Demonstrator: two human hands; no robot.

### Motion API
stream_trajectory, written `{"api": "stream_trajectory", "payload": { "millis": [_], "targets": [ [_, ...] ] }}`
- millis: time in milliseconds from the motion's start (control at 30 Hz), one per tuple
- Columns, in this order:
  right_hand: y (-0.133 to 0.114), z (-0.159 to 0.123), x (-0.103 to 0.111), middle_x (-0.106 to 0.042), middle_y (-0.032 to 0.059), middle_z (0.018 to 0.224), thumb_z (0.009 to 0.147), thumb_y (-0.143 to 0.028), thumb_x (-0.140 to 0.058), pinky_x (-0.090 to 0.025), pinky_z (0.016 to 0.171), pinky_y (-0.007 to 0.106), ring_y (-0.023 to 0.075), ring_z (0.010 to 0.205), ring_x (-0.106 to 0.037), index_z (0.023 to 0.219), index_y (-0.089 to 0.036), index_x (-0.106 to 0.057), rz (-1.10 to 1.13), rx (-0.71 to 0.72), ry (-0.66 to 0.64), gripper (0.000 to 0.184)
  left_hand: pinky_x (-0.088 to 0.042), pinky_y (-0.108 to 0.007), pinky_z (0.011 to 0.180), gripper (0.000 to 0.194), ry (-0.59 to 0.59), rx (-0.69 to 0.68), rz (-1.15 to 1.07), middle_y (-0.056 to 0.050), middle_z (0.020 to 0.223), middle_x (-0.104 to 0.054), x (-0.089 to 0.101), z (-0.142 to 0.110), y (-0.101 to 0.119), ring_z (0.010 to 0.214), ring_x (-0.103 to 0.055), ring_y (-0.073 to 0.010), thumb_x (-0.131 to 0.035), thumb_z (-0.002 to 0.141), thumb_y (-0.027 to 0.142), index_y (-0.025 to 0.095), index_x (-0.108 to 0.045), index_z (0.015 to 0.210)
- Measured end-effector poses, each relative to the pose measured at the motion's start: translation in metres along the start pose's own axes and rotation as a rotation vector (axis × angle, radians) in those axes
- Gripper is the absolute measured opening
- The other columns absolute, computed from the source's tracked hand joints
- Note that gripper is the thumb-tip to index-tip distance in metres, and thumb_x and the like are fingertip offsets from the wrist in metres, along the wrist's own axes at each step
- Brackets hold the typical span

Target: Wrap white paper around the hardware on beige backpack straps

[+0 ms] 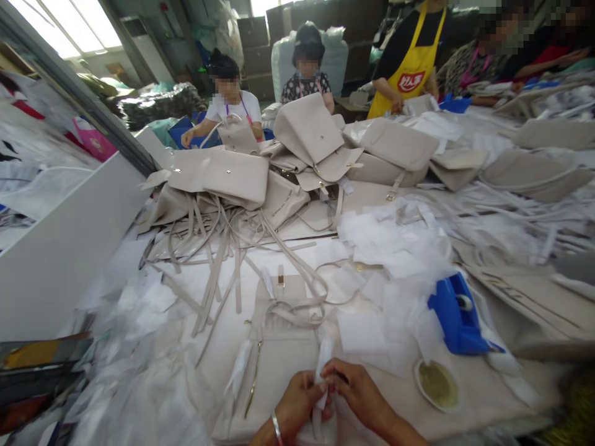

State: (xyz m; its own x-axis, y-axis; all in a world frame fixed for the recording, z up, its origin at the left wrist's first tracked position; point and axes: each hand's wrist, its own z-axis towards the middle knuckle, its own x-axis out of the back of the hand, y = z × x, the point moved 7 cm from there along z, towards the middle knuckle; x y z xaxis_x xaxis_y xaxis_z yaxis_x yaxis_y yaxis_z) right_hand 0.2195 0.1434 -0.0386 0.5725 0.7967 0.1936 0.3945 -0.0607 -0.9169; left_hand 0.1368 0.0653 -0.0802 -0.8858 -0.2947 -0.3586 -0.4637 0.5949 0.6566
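Left hand (297,399), right hand (356,389) met, pinched white paper (325,354) at side of beige bag (286,362); blue dispenser (458,328) lay rightward.

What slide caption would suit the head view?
Left hand and right hand hold white wrapping at the side of a beige bag, with more bags heaped beyond.

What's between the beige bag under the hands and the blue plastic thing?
The head view shows thin white sheets between the beige bag and blue plastic thing.

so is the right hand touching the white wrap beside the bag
Touching: the head view shows the right hand pinching the white wrap, which sticks out above its fingertips.
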Motion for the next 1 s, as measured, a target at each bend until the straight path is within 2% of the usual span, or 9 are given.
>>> {"api": "stream_trajectory", "payload": {
  "millis": [167,333,500,633,733,833,933,1000],
  "targets": [
    [-0.001,0.001,-0.003,-0.067,-0.0013,0.076,0.081,-0.02,-0.048,-0.04,0.069,0.022,0.0148,0.074,-0.06,0.08,-0.02,-0.063,-0.068,0.015,-0.007,0.014,-0.038,-0.023,0.048,0.03,-0.031,0.011,-0.002,-0.001,0.059,-0.055,0.001,-0.003,0.0,0.046,-0.051,-0.0104,-0.063,0.072,0.039,0.009,-0.059,0.074],
    [-0.001,0.0,-0.003,-0.064,-0.0024,0.075,0.077,-0.015,-0.049,-0.039,0.066,0.021,0.0135,0.072,-0.058,0.079,-0.02,-0.057,-0.113,-0.013,-0.028,0.01,-0.042,-0.026,0.05,0.037,0.01,0.028,0.017,0.0,0.06,-0.054,0.002,-0.004,0.0,0.048,-0.048,-0.0107,-0.068,0.066,0.044,0.01,-0.057,0.075],
    [0.001,0.003,-0.004,-0.061,-0.0038,0.07,0.079,-0.014,-0.046,-0.038,0.062,0.021,0.0125,0.066,-0.056,0.083,-0.021,-0.048,-0.101,-0.06,-0.053,0.008,-0.047,-0.027,0.054,0.036,0.083,0.048,0.079,0.0,0.069,-0.053,0.002,-0.007,0.004,0.062,-0.051,-0.0131,-0.068,0.066,0.043,0.011,-0.059,0.081],
    [0.005,0.005,-0.004,-0.06,-0.0044,0.067,0.081,-0.019,-0.048,-0.038,0.061,0.022,0.0128,0.064,-0.056,0.087,-0.022,-0.044,-0.079,-0.085,-0.035,0.007,-0.042,-0.025,0.045,0.042,0.132,0.009,0.116,0.0,0.06,-0.053,0.004,-0.005,0.006,0.049,-0.05,-0.013,-0.057,0.073,0.053,0.011,-0.059,0.073],
    [0.01,0.005,-0.006,-0.06,-0.005,0.066,0.083,-0.023,-0.049,-0.039,0.061,0.023,0.0131,0.062,-0.057,0.096,-0.023,-0.042,0.014,-0.116,-0.016,0.014,-0.039,-0.024,0.043,0.045,0.111,-0.003,0.059,-0.002,0.057,-0.057,0.007,0.0,0.001,0.042,-0.051,-0.0128,-0.054,0.076,0.055,0.01,-0.059,0.073],
    [0.018,0.005,-0.01,-0.057,-0.0061,0.063,0.084,-0.028,-0.048,-0.04,0.059,0.024,0.0137,0.059,-0.055,0.112,-0.022,-0.039,0.082,-0.146,0.012,0.03,-0.036,-0.023,0.041,0.048,0.069,0.02,-0.047,-0.004,0.056,-0.059,0.011,0.004,-0.008,0.039,-0.052,-0.0126,-0.054,0.076,0.057,0.009,-0.06,0.075],
    [0.029,0.006,-0.015,-0.053,-0.0068,0.061,0.086,-0.033,-0.046,-0.04,0.057,0.024,0.0142,0.057,-0.052,0.131,-0.021,-0.029,0.102,-0.149,0.033,0.05,-0.038,-0.025,0.041,0.05,-0.012,0.073,-0.189,-0.006,0.058,-0.06,0.016,0.006,-0.014,0.039,-0.05,-0.0125,-0.059,0.072,0.059,0.009,-0.061,0.076],
    [0.035,0.009,-0.019,-0.055,-0.0051,0.064,0.087,-0.038,-0.042,-0.042,0.059,0.025,0.0149,0.059,-0.053,0.138,-0.022,-0.023,0.086,-0.102,0.02,0.056,-0.04,-0.026,0.044,0.05,-0.08,0.123,-0.277,-0.007,0.06,-0.06,0.018,0.005,-0.013,0.043,-0.052,-0.0132,-0.065,0.068,0.057,0.008,-0.062,0.077]
  ]
}}
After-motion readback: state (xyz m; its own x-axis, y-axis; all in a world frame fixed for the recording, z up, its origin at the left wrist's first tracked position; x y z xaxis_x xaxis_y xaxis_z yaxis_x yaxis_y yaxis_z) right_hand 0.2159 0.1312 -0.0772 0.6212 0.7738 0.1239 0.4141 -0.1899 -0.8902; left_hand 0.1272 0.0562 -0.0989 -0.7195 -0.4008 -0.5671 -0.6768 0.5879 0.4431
